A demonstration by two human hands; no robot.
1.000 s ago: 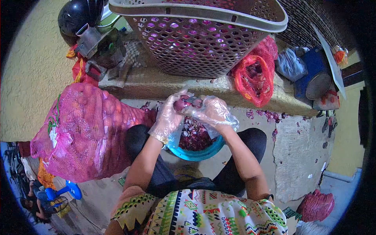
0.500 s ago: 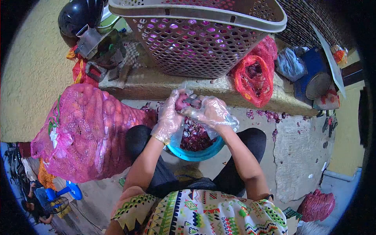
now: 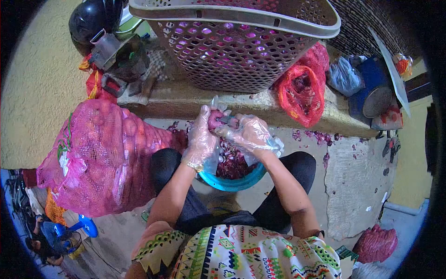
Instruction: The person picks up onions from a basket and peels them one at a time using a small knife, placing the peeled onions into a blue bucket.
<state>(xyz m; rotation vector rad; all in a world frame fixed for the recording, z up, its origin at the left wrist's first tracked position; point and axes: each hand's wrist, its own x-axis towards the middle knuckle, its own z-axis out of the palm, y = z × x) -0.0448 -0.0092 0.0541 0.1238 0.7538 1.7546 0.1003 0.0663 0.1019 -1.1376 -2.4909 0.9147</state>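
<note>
My left hand (image 3: 200, 137), in a clear plastic glove, grips a purple-red onion (image 3: 214, 120) above a blue basin (image 3: 232, 184). Also gloved, my right hand (image 3: 251, 133) is closed around a small knife (image 3: 228, 120), whose dark blade lies against the onion. Below both hands, the basin holds dark red peels (image 3: 230, 162) and sits between my knees. A large pink mesh sack (image 3: 104, 158) full of onions stands left of my left knee.
A tall perforated crate (image 3: 232, 56) stands on the concrete ledge (image 3: 186, 100) ahead, beside an open red mesh bag (image 3: 304, 97). Peels (image 3: 316, 137) litter the floor at right. Another person (image 3: 44, 244) is at the lower left, near a blue fan (image 3: 86, 225).
The onion has turned slightly in my left hand, and more of its round side shows. Both hands have shifted only a little.
</note>
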